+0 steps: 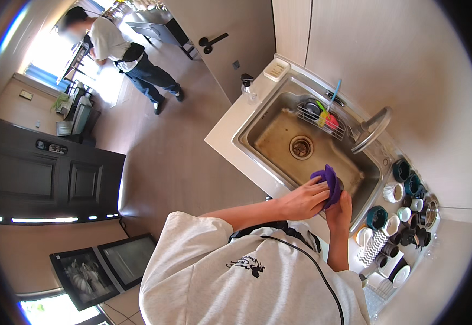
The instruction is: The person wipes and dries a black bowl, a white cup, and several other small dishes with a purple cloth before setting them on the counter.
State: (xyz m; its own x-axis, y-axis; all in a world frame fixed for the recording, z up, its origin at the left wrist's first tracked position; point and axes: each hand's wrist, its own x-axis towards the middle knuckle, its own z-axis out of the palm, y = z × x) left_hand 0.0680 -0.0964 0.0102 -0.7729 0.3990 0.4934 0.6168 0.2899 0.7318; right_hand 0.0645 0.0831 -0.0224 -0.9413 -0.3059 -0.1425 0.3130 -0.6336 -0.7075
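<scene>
A purple cloth (331, 187) is bunched in my left hand (307, 199), above the near edge of the stainless steel sink (272, 140). Close beside it, my right hand (340, 209) grips a small rounded item (341, 185) from below. The cloth covers most of that item, so its kind cannot be told. The two hands meet at the cloth, and several right fingers are hidden. Behind them lies the sink drain (301, 147). A wire caddy (321, 122) on the sink's far wall holds brightly coloured scrubbing tools.
A curved faucet (376, 128) arches over the sink. Cups and ramekins (393, 191) crowd the counter to the right, near a zigzag-patterned cloth (372, 248). A pump bottle (249, 89) and a soap dish (277, 69) stand at the left. A person (116, 44) stands farther off.
</scene>
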